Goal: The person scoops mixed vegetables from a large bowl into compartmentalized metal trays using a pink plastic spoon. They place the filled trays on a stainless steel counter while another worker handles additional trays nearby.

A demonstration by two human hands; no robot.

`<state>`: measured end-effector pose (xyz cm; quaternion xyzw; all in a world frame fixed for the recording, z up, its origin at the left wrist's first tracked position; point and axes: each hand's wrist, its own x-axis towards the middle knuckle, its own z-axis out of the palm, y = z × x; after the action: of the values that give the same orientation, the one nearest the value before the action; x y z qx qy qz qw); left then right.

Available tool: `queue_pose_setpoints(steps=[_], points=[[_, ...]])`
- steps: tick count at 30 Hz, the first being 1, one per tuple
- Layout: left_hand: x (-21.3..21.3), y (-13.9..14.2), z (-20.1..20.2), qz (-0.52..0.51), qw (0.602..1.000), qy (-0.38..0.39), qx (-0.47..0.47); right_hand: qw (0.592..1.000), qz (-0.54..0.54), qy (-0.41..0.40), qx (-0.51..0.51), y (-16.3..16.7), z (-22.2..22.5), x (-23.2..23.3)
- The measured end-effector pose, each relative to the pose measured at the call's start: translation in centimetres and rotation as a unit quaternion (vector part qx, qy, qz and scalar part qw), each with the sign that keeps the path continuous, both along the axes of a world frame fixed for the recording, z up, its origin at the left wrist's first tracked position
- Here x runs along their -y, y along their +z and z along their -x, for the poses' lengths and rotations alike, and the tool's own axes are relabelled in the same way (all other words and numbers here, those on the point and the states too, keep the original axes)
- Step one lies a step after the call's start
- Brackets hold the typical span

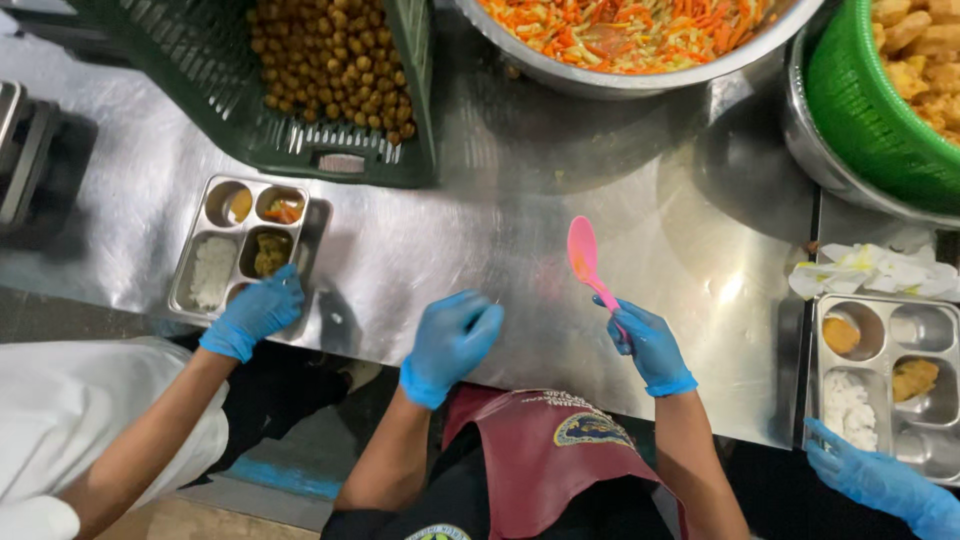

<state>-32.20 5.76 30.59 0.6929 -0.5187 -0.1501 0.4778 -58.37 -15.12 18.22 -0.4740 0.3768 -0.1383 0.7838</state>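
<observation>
- Pink spoon [583, 255], middle of the frame: my right hand [650, 345] grips it.
- My left hand [452, 338] is curled, holding nothing, over the steel desk [420, 250].

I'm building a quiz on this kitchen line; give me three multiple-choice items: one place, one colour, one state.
1. Where is the dark green plastic crate of small round brown food balls?
A. far left of the steel counter
B. far right
C. on the floor

2. What colour is the plastic spoon?
A. white
B. pink
C. black

3. What is the wearer's gloved left hand doing?
A. gripping a tray
B. holding the spoon
C. holding nothing visible

Answers: 1 A, it sits at the top left of the steel counter; 2 B, pink in the right hand; 3 C, its fingers curl over bare counter.
</observation>
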Motion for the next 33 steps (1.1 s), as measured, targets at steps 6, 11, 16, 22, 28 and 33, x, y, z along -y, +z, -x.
queue_pose_setpoints(steps=[6,11,16,22,28,33], points=[[1.0,-8.2,2.8,-0.243,0.963,-0.032,0.107,0.999,0.022,-0.031,0.013,-0.4,2.0,-0.4],[-0.3,-13.3,3.6,-0.230,0.970,-0.064,0.052,0.998,0.009,-0.052,-0.019,-1.8,2.8,0.0],[0.3,-15.5,2.0,-0.166,0.986,-0.027,-0.020,0.999,0.004,-0.041,-0.003,-2.9,2.2,0.1],[0.9,-15.1,1.9,-0.121,0.988,0.003,-0.098,0.999,0.004,-0.029,0.013,-2.9,2.1,-0.2],[0.0,-17.3,0.0,-0.130,0.973,0.025,-0.190,1.000,0.003,-0.016,0.015,-3.9,0.6,-0.2],[-0.7,-22.9,-2.3,-0.096,0.914,0.016,-0.395,1.000,-0.003,-0.008,0.019,-6.0,-1.3,-0.2]])
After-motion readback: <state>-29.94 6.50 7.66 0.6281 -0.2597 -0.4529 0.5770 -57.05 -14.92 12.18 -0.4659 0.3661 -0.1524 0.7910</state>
